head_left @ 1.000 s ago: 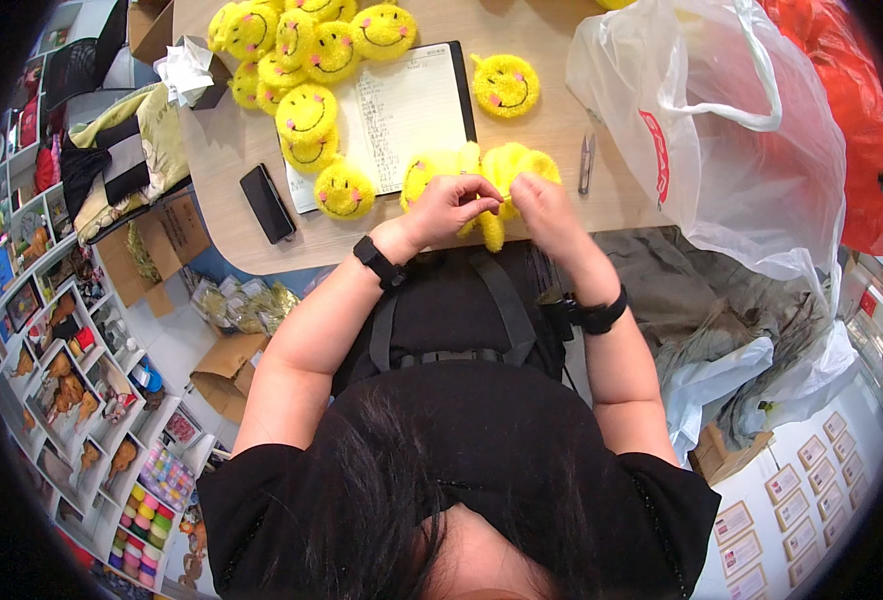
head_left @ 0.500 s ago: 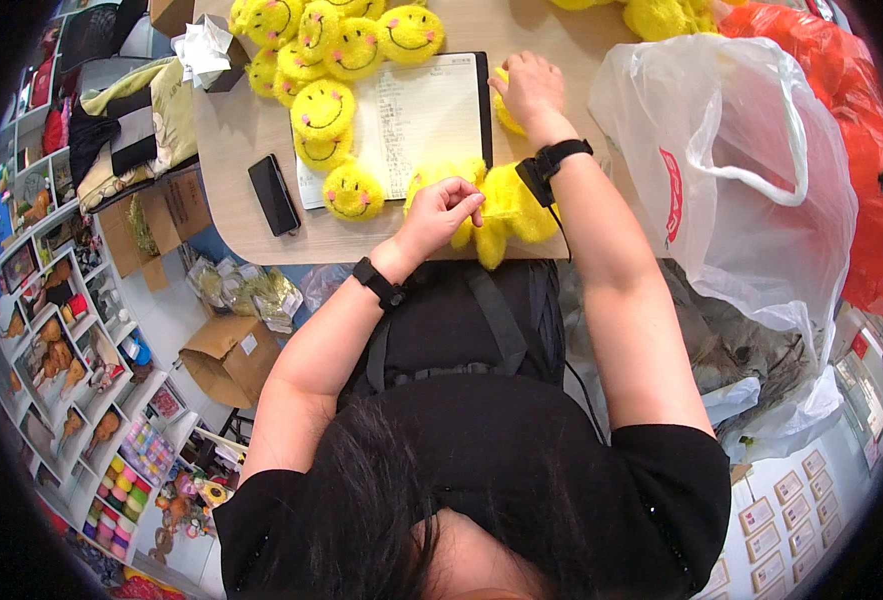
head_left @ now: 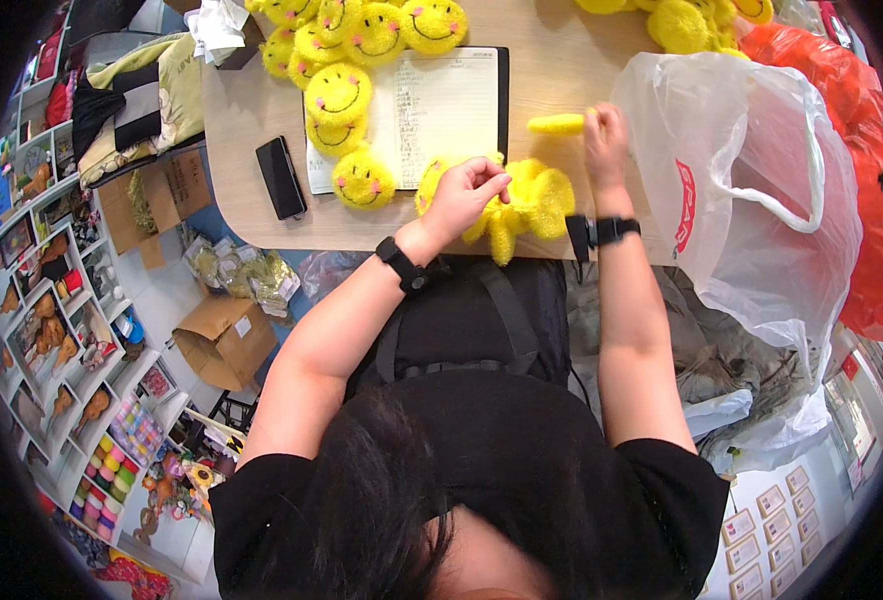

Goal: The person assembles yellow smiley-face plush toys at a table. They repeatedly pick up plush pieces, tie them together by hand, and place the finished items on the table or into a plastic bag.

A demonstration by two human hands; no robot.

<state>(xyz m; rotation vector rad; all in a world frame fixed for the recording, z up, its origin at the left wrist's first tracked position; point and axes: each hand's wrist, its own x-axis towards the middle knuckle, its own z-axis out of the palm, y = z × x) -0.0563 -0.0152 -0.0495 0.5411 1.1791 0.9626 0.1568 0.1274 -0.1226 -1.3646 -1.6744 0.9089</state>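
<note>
My right hand (head_left: 606, 140) is closed on the end of a yellow fuzzy plush piece (head_left: 553, 123). The piece points left over the table and shows as a thin strip, as if edge-on. My left hand (head_left: 464, 200) is closed in a pinch near the table's front edge; whatever its fingertips hold is too small to make out. Under and beside it lies a yellow fuzzy plush with several rounded lobes (head_left: 536, 195). Left of that hand, a yellow smiley plush face (head_left: 363, 180) rests on the corner of an open notebook (head_left: 446, 110).
More smiley plush faces (head_left: 339, 92) are piled at the notebook's left and far side. A black phone (head_left: 280, 178) lies on the table (head_left: 231, 140) at left. A white plastic bag (head_left: 701, 130) and a red bag (head_left: 831, 110) stand at right, with yellow plush (head_left: 683, 25) behind.
My right hand has moved right and toward me, with the yellow plush piece now lifted in its fingers. My left hand stays pinched near the lobed plush. The view has shifted slightly.
</note>
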